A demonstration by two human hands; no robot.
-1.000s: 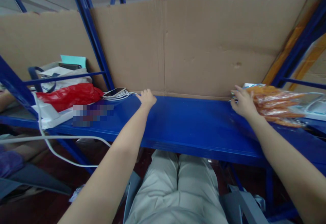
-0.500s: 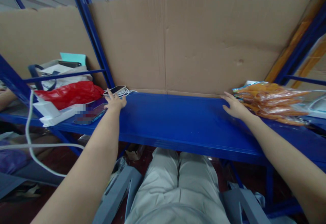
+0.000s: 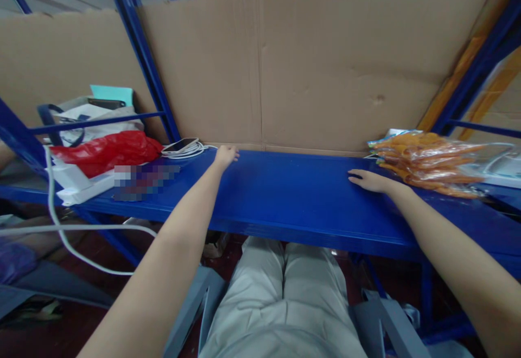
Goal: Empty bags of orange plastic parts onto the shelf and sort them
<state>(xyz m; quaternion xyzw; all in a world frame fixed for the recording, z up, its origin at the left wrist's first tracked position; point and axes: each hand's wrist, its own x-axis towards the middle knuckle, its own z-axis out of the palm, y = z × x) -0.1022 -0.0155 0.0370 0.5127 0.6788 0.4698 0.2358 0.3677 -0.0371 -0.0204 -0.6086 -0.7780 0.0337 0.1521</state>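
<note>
Blue metal on head cam: the shelf (image 3: pixel 293 195) runs 9-to-3 across the view, brown cardboard panel (image 3: pixel 317 65) standing at 12. Both arms are out over it, L hand (image 3: pixel 226 157) approx 11 o'clk, R hand (image 3: pixel 369 180) approx 1. And it's the R hand that sits nearer the orange bundle (image 3: pixel 427 157) in clear plastic! That lies on the shelf at approx 2 o'clk from R fingertips, just beyond the wrist, a gap between hand and plastic. Long axis roughly 9-to-3, near end tipped twd 4. R hand: palm down, fingers stretched out, nothing in its grasp; low on the shelf, tho exact contact can't be told.

Over to the L side: fingers half curled, back of hand up, near the cardboard's foot. Whether anything's tucked inside, can't tell. Its nearest neighbor, at approx 9 o'clk: coiled white cable (image 3: pixel 179 155), w/ a phone (image 3: pixel 184 144) lying against it, long axis also approx 9-to-3. No contact w/ the coil visible. Farther out, same direction, red plastic bag (image 3: pixel 109 152); at approx 8, a pixelated flat item (image 3: pixel 146 183), details n/a, beside a white plastic piece (image 3: pixel 87 189).
</note>
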